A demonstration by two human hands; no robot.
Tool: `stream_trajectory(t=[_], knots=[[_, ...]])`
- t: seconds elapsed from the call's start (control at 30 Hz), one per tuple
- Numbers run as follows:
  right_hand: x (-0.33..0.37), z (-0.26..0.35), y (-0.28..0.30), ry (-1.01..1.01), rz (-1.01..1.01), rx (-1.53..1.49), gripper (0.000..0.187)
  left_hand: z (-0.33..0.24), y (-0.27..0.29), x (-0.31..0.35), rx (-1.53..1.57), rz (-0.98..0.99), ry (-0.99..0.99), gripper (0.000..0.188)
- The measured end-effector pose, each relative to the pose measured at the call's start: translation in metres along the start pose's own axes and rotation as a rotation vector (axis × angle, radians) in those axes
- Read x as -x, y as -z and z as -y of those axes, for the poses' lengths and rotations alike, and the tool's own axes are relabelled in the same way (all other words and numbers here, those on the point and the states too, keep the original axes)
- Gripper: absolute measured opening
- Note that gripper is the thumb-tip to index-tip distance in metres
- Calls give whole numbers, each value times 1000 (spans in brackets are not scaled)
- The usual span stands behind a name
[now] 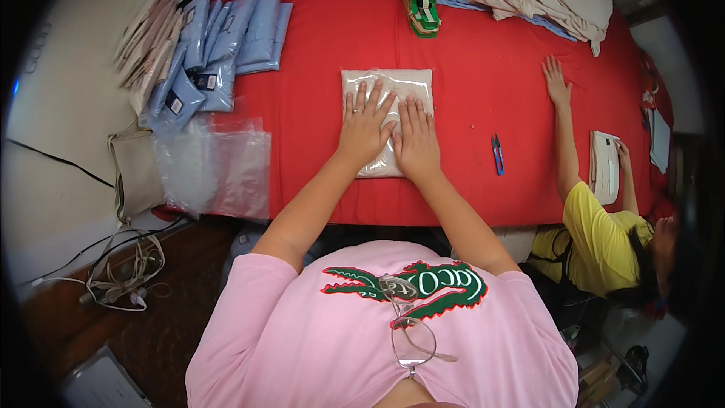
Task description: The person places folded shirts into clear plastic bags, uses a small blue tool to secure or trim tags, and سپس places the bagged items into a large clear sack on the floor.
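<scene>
**Both palms flat on the bagged garment, long axis running away from you**

Head view. The bagged beige garment (387,119) lies flat on the red table cover (483,181), near its middle, straight ahead of your chest. Its long axis runs from the near table edge toward the far side; the short axis runs left to right.

Your left hand (365,127) rests on the left half, fingers spread and pointing away from you. Your right hand (414,140) rests on the right half, fingers closer together, thumb touching the left hand. Neither hand pinches anything; both are opened flat, palms down on the plastic.

The packet sits directly under both palms, its far edge showing beyond your fingertips. Both hands are equally near.

Empty clear bags (215,170) lie to your left; blue snips (498,154) to your right, apart from the packet.
</scene>
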State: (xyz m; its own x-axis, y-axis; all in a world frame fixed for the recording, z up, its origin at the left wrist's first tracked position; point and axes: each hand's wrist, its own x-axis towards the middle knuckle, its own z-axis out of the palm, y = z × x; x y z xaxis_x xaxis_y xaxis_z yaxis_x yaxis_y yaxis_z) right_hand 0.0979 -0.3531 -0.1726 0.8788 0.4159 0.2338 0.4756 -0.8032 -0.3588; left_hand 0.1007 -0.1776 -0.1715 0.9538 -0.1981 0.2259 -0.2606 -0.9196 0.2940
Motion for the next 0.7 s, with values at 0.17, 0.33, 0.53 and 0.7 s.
stream_trajectory(t=[0.17, 0.33, 0.53, 0.7], knots=[[4, 3, -8, -3, 10, 67, 68, -1, -3, 3, -52, 1, -1, 66], [-8, -10, 2, 60, 33, 10, 67, 3, 7, -6, 69, 117, 37, 70], [14, -32, 39, -490, -100, -619, 61, 0, 12, 42, 461, -220, 686, 82], [31, -49, 33, -829, 126, -1128, 60, -8, 6, 81, 713, -195, 898, 78]])
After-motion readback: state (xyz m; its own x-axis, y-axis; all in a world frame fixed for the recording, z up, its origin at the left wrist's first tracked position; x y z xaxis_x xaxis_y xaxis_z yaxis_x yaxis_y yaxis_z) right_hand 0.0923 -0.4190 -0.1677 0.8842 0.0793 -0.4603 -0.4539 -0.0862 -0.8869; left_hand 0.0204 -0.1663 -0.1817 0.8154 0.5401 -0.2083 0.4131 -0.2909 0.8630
